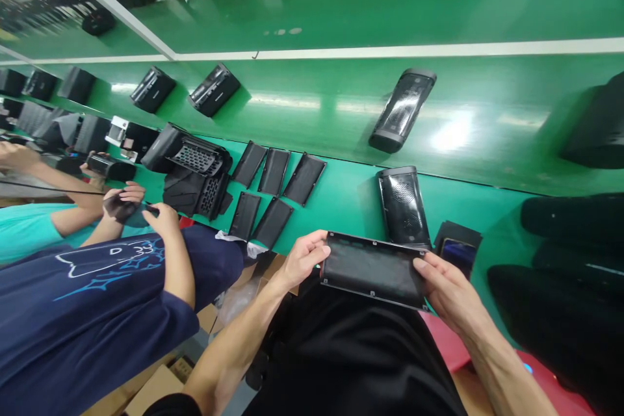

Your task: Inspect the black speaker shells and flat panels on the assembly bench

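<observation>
A black rectangular panel (373, 271) with small screw tabs along its edges is held in front of my body. My left hand (306, 261) pinches its left end, and the fingers of my right hand (446, 286) grip the right end. Just beyond the panel, a black perforated casing (403, 205) lies on the green bench (346, 208). Beside it, a dark phone-like object (458, 250) rests near my right hand. Several similar black panels (305, 179) lie in two rows to the left of the casing.
Another black unit (403, 110) sits on the green surface (302, 104) behind the bench. Black housings (195, 162) are stacked at the left, near a person in a navy shirt (107, 312). Large dark shapes (565, 273) stand at the right. Cardboard boxes (156, 390) are below.
</observation>
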Motion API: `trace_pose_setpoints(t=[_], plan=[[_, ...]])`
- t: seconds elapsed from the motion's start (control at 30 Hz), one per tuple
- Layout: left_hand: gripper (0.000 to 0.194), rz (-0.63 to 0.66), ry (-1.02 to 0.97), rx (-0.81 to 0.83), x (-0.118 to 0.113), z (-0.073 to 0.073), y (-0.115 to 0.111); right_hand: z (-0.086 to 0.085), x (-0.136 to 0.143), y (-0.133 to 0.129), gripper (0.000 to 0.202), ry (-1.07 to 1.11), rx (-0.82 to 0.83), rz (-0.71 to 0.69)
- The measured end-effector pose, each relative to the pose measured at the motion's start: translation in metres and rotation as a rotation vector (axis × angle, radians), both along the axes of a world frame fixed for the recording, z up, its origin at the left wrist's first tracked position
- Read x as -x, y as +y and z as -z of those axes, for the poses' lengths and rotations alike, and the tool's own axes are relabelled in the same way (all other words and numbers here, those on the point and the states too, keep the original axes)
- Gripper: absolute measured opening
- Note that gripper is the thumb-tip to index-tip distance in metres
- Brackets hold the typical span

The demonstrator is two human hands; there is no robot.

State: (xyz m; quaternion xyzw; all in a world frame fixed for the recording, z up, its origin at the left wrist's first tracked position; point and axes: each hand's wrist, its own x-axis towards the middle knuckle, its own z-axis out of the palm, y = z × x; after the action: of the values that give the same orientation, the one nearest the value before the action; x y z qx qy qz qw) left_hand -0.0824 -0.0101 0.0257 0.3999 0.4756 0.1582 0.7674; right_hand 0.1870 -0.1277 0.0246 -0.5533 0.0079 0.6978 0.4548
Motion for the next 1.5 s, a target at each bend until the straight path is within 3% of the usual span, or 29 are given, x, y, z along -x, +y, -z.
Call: trace_pose_setpoints(t=[0.5, 0.7, 1.17, 1.3, 1.5], plan=[[0.031, 0.066, -0.001, -0.082, 0.001, -0.001, 0.003, 0.002, -0.001, 0.004, 0.043, -0.004, 0.001, -0.006], [0.037, 0.063, 0.005, -0.080, 0.002, 0.000, 0.003, 0.007, -0.002, 0.002, 0.042, -0.014, 0.009, -0.001], [0.036, 0.189, -0.022, -0.157, 0.007, -0.003, 0.006, 0.011, -0.006, 0.001, 0.044, -0.013, -0.040, -0.020], [0.040, 0.161, -0.070, -0.146, 0.007, -0.003, 0.004, 0.010, -0.007, -0.002, 0.051, -0.061, -0.042, 0.035], [0.049, -0.035, -0.107, -0.211, 0.004, 0.006, -0.010, 0.011, 0.014, -0.011, 0.052, 0.010, -0.199, 0.176]])
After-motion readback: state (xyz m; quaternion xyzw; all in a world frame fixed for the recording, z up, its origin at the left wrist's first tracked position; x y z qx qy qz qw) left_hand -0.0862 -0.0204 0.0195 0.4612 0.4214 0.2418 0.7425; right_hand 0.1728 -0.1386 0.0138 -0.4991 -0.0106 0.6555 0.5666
